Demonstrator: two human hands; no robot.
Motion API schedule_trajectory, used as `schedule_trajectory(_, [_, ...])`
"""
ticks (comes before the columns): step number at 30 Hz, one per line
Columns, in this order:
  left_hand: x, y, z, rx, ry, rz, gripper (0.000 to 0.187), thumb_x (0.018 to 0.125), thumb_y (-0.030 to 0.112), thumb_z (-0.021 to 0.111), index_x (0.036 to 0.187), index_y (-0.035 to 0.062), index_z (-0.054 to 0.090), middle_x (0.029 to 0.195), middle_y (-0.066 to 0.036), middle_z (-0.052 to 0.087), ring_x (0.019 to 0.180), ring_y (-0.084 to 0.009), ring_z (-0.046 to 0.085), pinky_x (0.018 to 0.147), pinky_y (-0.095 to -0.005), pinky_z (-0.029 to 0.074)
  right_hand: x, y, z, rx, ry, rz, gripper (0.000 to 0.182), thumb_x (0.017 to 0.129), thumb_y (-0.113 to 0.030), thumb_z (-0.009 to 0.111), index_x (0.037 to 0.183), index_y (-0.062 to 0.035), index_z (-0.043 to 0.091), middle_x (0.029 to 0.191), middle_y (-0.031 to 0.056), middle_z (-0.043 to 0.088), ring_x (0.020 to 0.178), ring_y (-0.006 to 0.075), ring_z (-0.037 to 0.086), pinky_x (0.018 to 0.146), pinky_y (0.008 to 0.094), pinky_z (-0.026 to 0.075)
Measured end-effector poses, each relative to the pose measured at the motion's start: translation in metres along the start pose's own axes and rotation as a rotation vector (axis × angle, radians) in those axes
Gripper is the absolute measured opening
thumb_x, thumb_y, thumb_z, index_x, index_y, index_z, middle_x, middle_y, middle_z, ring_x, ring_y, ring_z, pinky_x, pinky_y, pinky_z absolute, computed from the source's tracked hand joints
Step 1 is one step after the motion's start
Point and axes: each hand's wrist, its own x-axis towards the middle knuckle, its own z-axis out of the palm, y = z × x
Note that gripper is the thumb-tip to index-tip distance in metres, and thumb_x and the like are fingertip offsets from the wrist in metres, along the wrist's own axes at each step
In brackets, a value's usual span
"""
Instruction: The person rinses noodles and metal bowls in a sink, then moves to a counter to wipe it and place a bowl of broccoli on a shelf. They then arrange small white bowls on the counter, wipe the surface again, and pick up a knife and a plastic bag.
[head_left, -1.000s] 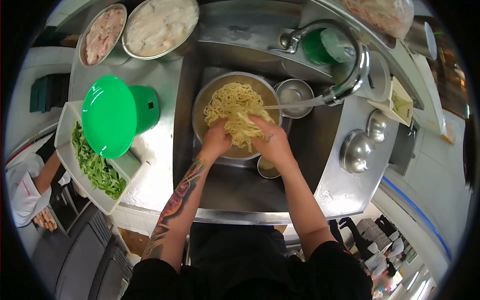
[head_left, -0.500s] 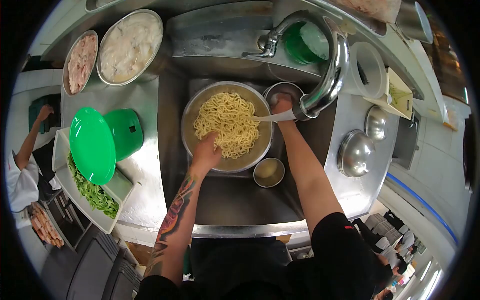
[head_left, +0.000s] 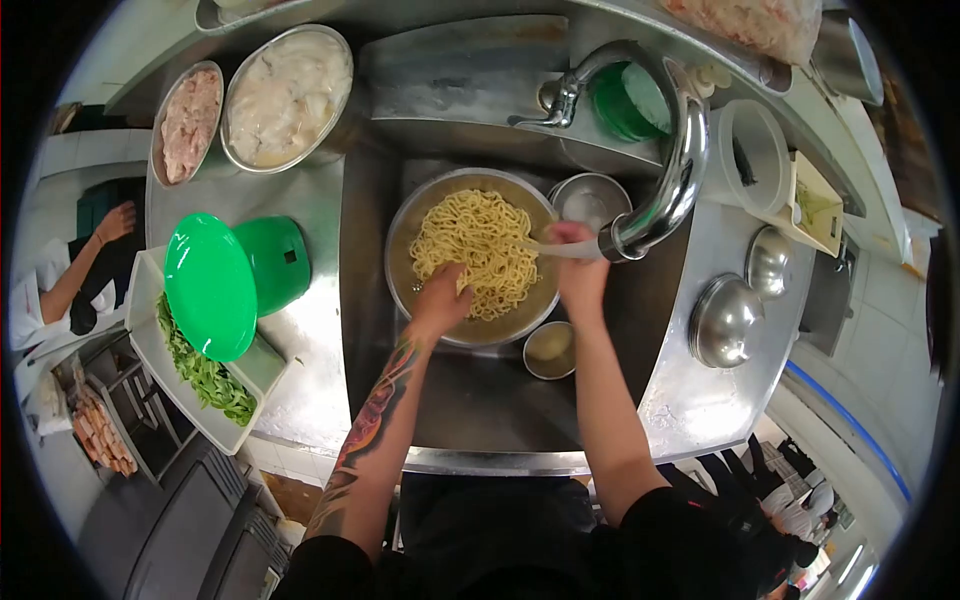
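A wide metal bowl (head_left: 402, 200) of yellow noodles (head_left: 478, 235) stands in the sink. My left hand (head_left: 440, 300) is at the near left of the noodles, its fingers curled down into them. Water (head_left: 560, 249) streams from the curved faucet (head_left: 690, 130) towards the noodles. My right hand (head_left: 582, 270) is at the bowl's right rim, partly behind the stream, with its fingers blurred. Just beyond it sits a small metal bowl (head_left: 592, 200). Close to the near right rim stands a metal cup (head_left: 550, 352) with pale contents.
To the left are a green scale-like container (head_left: 210, 285), a tray of leafy greens (head_left: 205, 375), and metal tubs of pale meat (head_left: 290, 95) and pinkish meat (head_left: 190, 125). Upturned metal bowls (head_left: 727, 322) lie on the right counter. Another person's arm (head_left: 90, 255) shows far left.
My right hand has come out of the small metal bowl and back towards the noodle bowl's rim. My left hand stays at the noodles. The whole view has shifted slightly.
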Motion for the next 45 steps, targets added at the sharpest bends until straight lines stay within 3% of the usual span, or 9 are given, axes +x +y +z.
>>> schedule_trajectory(7, [0.051,-0.069,0.086,-0.499,0.206,-0.342,0.106,0.075,0.03,0.077,0.151,-0.0049,0.012,0.146,-0.038,0.026,0.125,-0.0485,0.048,0.104,-0.0435,0.044,-0.007,0.124,0.038,-0.641,-0.416,-0.169,0.066,0.071,-0.019,0.082,0.131,-0.0089,0.058,0.132,0.0203,0.055,0.121,0.035,0.053,0.1,0.0402,0.043])
schedule_trajectory(10, [0.055,-0.014,0.062,-0.171,0.054,-0.545,0.115,0.069,0.029,0.081,0.152,-0.0034,0.007,0.146,-0.036,0.024,0.12,-0.0498,0.051,0.097,-0.0447,0.048,0.016,0.153,0.062,-0.597,-0.553,-0.004,0.081,0.068,-0.022,0.084,0.14,-0.0108,0.05,0.145,0.0176,0.044,0.132,0.0326,0.045,0.105,0.0388,0.04])
schedule_trajectory(18, [0.056,-0.027,0.052,-0.549,-0.002,-0.442,0.071,0.073,0.003,0.064,0.139,0.0005,0.04,0.127,-0.022,0.055,0.099,-0.0406,0.064,0.084,-0.0419,0.057,0.021,0.105,0.069,-0.284,-0.748,0.472,0.062,0.066,-0.015,0.076,0.126,-0.0094,0.062,0.108,0.0157,0.071,0.099,0.0258,0.068,0.085,0.0367,0.052])
schedule_trajectory(24, [0.023,0.018,0.011,-0.835,-0.1,-0.472,0.053,0.079,0.004,0.057,0.132,0.0027,0.05,0.114,-0.017,0.065,0.096,-0.0316,0.068,0.078,-0.0384,0.056,-0.044,0.001,0.062,-0.627,-0.354,0.148,0.046,0.069,-0.012,0.072,0.114,-0.0064,0.065,0.096,0.0119,0.069,0.095,0.0299,0.067,0.081,0.0381,0.052])
schedule_trajectory(27, [0.036,0.003,-0.011,-0.16,-0.233,-0.286,0.052,0.082,0.017,0.061,0.131,0.0024,0.051,0.113,-0.024,0.064,0.099,-0.0363,0.066,0.081,-0.0403,0.054,-0.059,-0.014,0.047,-0.531,-0.347,0.037,0.045,0.069,-0.009,0.071,0.114,-0.0063,0.064,0.105,0.0136,0.064,0.102,0.0313,0.064,0.083,0.0383,0.053])
schedule_trajectory(30, [0.078,-0.015,-0.022,0.145,0.08,0.022,0.054,0.082,0.024,0.065,0.131,0.0043,0.053,0.115,-0.022,0.064,0.107,-0.0404,0.06,0.093,-0.0463,0.048,-0.064,-0.004,0.034,-0.334,-0.384,0.235,0.052,0.076,-0.009,0.071,0.126,-0.0078,0.056,0.125,0.0136,0.058,0.115,0.0317,0.059,0.089,0.0449,0.052])
schedule_trajectory(33, [0.133,-0.051,0.024,0.26,0.21,0.188,0.057,0.082,0.031,0.065,0.132,0.0062,0.054,0.116,-0.02,0.064,0.11,-0.0413,0.058,0.096,-0.0491,0.046,-0.068,0.038,0.036,0.267,-0.08,1.194,0.061,0.089,-0.021,0.068,0.142,-0.0097,0.039,0.136,0.0107,0.053,0.124,0.0381,0.052,0.09,0.0639,0.047])
schedule_trajectory(40, [0.136,-0.018,0.04,-0.119,-0.441,-0.358,0.065,0.079,0.05,0.063,0.123,0.002,0.061,0.116,-0.019,0.066,0.108,-0.0349,0.062,0.092,-0.045,0.048,-0.07,0.162,0.074,0.897,0.029,1.311,0.048,0.095,-0.03,0.06,0.135,-0.0069,0.048,0.129,0.0135,0.058,0.117,0.033,0.059,0.091,0.0525,0.053])
schedule_trajectory(45, [0.074,0.028,0.004,-0.313,-0.279,-0.184,0.046,0.082,0.029,0.063,0.117,-0.0003,0.064,0.118,-0.02,0.065,0.108,-0.0317,0.063,0.092,-0.0401,0.049,-0.078,0.088,0.068,0.797,0.07,1.016,0.037,0.097,-0.016,0.059,0.132,-0.0064,0.051,0.122,0.0088,0.063,0.104,0.024,0.065,0.085,0.0416,0.057])
